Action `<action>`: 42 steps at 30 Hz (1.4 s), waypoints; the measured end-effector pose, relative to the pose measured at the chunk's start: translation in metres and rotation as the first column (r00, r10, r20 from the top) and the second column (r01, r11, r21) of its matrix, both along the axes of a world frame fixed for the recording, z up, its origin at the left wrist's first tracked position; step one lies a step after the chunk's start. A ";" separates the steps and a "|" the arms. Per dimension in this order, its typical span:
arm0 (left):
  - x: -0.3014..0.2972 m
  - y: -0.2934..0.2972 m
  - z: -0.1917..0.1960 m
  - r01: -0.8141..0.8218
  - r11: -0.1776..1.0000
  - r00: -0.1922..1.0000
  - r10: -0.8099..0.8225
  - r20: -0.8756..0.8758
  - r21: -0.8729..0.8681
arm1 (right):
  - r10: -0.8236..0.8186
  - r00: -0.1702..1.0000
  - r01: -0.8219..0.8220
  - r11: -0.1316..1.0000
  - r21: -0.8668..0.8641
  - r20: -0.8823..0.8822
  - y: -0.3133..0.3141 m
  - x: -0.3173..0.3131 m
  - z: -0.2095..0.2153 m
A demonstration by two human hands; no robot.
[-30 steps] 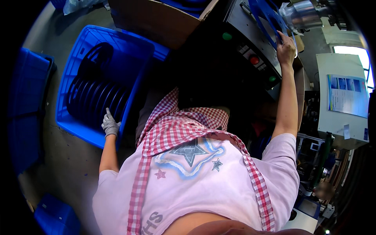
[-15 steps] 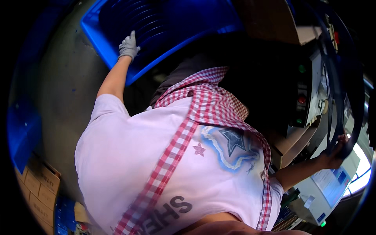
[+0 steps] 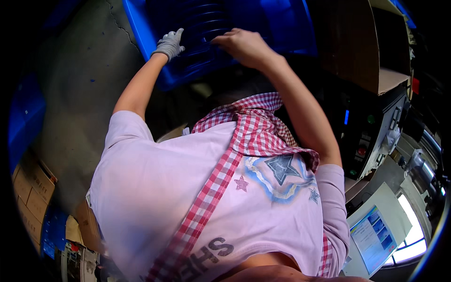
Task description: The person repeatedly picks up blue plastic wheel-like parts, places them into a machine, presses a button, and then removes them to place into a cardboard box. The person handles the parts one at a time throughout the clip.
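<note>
Grey floor (image 3: pixel 89 113); left hand (image 3: pixel 169 45) outstretched, right hand (image 3: pixel 245 47) turned inward, above bin (image 3: pixel 141 33).

A pale grey glove (image 3: pixel 168 46) covers the left fingers (image 3: pixel 179 34). Between these and the right fingers (image 3: pixel 224 39), the rings (image 3: pixel 202 23) look near-black; around them, the plastic crate (image 3: pixel 141 28) is blue. Nearer the body, a red-and-white checked apron (image 3: pixel 257 136) crosses a pale pink T-shirt (image 3: pixel 141 188) with a dark, blue-edged star (image 3: pixel 283 168).
</note>
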State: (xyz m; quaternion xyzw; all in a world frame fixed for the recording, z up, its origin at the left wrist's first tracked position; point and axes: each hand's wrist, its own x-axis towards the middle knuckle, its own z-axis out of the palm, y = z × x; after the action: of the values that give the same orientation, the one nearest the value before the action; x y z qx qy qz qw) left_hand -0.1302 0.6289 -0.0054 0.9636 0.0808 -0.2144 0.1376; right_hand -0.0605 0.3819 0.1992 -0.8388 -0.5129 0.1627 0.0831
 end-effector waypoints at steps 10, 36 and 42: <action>0.041 -0.037 0.063 0.185 0.935 0.962 -0.111 0.248 -0.301 | -0.334 0.871 0.362 0.932 0.011 -0.361 -0.082 -0.016 -0.008; 0.142 0.049 0.249 0.367 0.925 0.813 -0.267 0.518 -0.099 | -0.598 0.800 0.468 0.663 0.584 0.038 -0.129 -0.032 0.132; 0.080 -0.007 0.333 0.644 0.716 0.540 -0.175 0.823 -0.270 | -0.412 0.809 0.103 0.800 0.591 0.418 -0.079 0.028 0.178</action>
State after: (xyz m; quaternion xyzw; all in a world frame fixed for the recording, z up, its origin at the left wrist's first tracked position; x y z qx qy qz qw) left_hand -0.0501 0.6215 0.3279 0.8686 -0.2884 0.1612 0.3693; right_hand -0.0325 0.3031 0.3769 -0.8557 -0.4157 -0.2389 0.1946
